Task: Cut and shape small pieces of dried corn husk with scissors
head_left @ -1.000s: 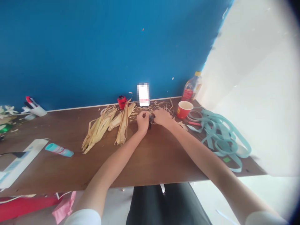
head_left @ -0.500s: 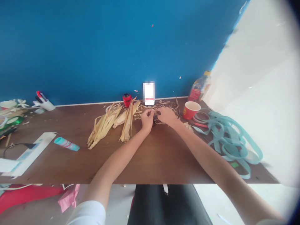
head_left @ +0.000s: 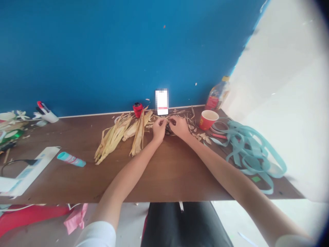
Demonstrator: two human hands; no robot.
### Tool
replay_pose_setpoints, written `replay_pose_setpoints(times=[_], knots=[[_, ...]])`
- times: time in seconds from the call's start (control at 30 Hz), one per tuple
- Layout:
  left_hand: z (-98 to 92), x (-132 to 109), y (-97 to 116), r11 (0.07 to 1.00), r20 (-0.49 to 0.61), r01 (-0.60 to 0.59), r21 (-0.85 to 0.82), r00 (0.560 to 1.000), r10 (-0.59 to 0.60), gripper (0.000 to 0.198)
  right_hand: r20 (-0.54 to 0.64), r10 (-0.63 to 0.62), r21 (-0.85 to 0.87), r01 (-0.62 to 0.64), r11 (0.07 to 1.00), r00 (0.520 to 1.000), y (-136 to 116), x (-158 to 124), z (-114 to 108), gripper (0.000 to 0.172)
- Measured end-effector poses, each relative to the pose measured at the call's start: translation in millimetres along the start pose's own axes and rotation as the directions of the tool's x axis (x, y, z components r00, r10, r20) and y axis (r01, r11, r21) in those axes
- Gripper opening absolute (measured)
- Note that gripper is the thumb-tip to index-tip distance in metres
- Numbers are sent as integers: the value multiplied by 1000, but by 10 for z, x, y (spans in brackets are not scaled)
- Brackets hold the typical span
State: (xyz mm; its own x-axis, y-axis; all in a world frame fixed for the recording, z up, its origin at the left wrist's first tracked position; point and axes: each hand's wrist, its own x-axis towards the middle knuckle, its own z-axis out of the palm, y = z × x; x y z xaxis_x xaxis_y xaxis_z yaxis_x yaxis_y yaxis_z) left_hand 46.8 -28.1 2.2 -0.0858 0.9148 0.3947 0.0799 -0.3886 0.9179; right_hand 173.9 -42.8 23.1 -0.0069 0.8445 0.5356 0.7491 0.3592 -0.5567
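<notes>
Close together at the back middle of the table, my left hand [head_left: 159, 130] and my right hand [head_left: 179, 127] are both closed in a pinch. What the fingertips hold is too small to make out; a pale thin strip seems to run between them. Just below the fingertips lies a small dark thing [head_left: 168, 129], partly hidden by both hands. Thin dry strips [head_left: 189, 120] are scattered around and behind the hands. Left of my left hand lie dried corn husks [head_left: 113, 139] in long pale-yellow bundles. Curled pale pieces [head_left: 204, 137] rest right of my right wrist.
A phone [head_left: 162, 102] leans against the blue wall behind my hands. A red paper cup [head_left: 207, 120], a bottle [head_left: 217, 94] and tangled teal ribbon [head_left: 246, 144] stand or lie on the right. Leftward are a red roll [head_left: 138, 110], a blue tube [head_left: 71, 159] and a pen cup [head_left: 50, 116].
My right hand has shifted slightly left and its fingers have curled closer to my left fingertips. The whole view has moved a little, showing more pale pieces by my right wrist.
</notes>
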Motion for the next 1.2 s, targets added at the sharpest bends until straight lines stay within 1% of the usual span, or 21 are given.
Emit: replay_pose_setpoints(times=[0.07, 0.13, 0.23, 0.3, 0.33, 0.4, 0.6, 0.87, 1.03, 1.2], knots=[[0, 0, -1, 1000, 15, -20, 12, 1000, 20, 19, -55, -48, 52, 51, 997, 997, -11, -21, 35, 21], [0, -6, 15, 999, 17, -38, 26, 999, 38, 19, -72, -47, 93, 54, 994, 996, -28, -37, 57, 19], [0, -24, 61, 999, 9, -44, 30, 999, 44, 16, -30, 44, 175, -38, 984, 999, -32, -51, 74, 18], [3, -36, 95, 999, 1, -28, 36, 1000, 28, 14, -4, 111, 218, -108, 970, 994, -16, -58, 79, 18], [5, -41, 109, 999, -6, -16, 41, 1000, 16, 14, 1, 131, 232, -127, 964, 991, -5, -60, 80, 19], [11, -47, 126, 999, -11, 4, 48, 1000, -4, 14, 13, 129, 251, -128, 959, 992, 13, -65, 79, 21], [20, -41, 100, 1000, 23, 20, 24, 1000, -21, 12, 85, 65, 270, -86, 959, 994, 26, -80, 84, 23], [3, -52, 114, 998, 39, -5, 67, 999, 3, 10, 101, 86, 296, -113, 948, 991, 27, -81, 73, 30], [5, -55, 116, 997, 33, 2, 73, 999, -5, 10, 100, 113, 239, -134, 962, 989, 31, -71, 78, 27], [7, -53, 114, 999, 63, -10, 37, 998, 7, 14, 73, 79, 239, -94, 966, 994, 32, -84, 64, 28]])
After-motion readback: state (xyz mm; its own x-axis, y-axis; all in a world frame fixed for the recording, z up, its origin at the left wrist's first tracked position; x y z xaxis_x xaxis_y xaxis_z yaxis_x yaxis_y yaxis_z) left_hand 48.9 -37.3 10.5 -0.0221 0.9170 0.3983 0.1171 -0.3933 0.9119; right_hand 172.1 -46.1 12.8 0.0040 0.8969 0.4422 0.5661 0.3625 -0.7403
